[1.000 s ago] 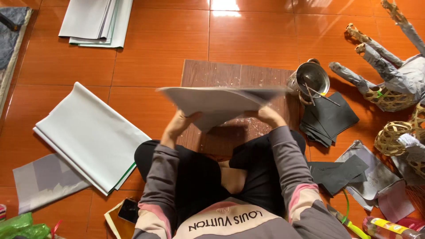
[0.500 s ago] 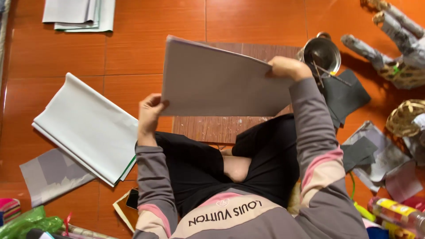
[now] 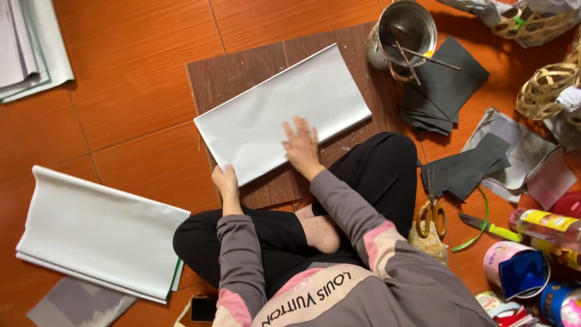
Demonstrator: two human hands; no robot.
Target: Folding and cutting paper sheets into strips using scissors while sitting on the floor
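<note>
Pressing the folded white sheet (image 3: 281, 115) flat on the brown board (image 3: 209, 75) goes best with firm strokes from the middle toward the crease. The right hand (image 3: 301, 147) lies spread, palm down, on the sheet's near edge; the left hand (image 3: 225, 181) curls on the sheet's near-left corner, pinning it. The sheet lies across the board, tilted, with the metal pot (image 3: 402, 30) just beyond the board's far-right corner and the scissors (image 3: 431, 217) well to the board's right. Half a second ago the sheet was held up in the air; now it rests on the board.
</note>
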